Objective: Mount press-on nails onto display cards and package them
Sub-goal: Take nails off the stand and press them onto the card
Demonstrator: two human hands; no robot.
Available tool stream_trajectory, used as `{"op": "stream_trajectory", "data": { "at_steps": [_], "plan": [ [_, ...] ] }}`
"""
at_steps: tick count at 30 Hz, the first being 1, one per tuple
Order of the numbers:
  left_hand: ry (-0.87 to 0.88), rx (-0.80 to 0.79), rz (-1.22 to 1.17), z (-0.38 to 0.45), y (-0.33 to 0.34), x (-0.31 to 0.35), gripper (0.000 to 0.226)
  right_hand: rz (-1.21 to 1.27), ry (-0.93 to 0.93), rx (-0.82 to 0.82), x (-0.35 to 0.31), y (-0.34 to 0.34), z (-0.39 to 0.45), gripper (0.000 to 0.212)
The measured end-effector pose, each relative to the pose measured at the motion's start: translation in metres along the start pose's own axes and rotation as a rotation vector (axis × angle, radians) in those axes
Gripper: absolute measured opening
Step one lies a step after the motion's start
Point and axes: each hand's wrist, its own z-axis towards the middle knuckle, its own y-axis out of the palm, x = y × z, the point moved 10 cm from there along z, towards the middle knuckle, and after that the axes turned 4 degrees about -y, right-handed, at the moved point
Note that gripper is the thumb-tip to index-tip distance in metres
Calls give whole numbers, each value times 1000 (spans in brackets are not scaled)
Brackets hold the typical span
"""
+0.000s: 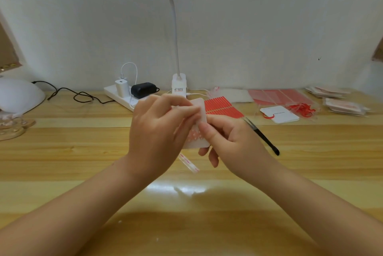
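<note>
Above the middle of the wooden table point(83, 152) I hold a white display card point(202, 108) with pink press-on nails point(194, 136) on its lower part. My left hand point(157, 129) grips the card's left side, with its fingers curled over the upper edge. My right hand point(230, 139) pinches the card's right edge with thumb and forefinger. Black tweezers point(263, 137) jut out behind my right hand; whether that hand holds them I cannot tell. A clear strip with red print point(189, 163) hangs below the card.
A sheet of red adhesive strips point(223, 107) lies behind the hands. To the right are a white card with red loop point(278, 114), red sheets point(279, 96) and stacks of packaged sets point(344, 107). A power strip point(124, 98), lamp base point(179, 87) and white dome lamp point(18, 94) line the back.
</note>
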Motion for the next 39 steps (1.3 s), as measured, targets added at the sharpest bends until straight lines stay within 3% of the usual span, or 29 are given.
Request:
{"op": "stream_trajectory", "data": {
  "at_steps": [8, 18, 26, 39],
  "plan": [
    [-341, -72, -331, 2, 8, -27, 17, 167, 83, 40, 15, -1, 1, 23],
    [-312, -32, -313, 2, 2, -22, 16, 250, 65, 30, 10, 2, 1, 25],
    [-162, -3, -249, 1, -1, -9, 18, 333, 42, 15, 9, 3, 2, 29],
    [-148, -11, -174, 3, -3, -5, 22, 393, 23, 2, 11, 6, 2, 30]
  ]
}}
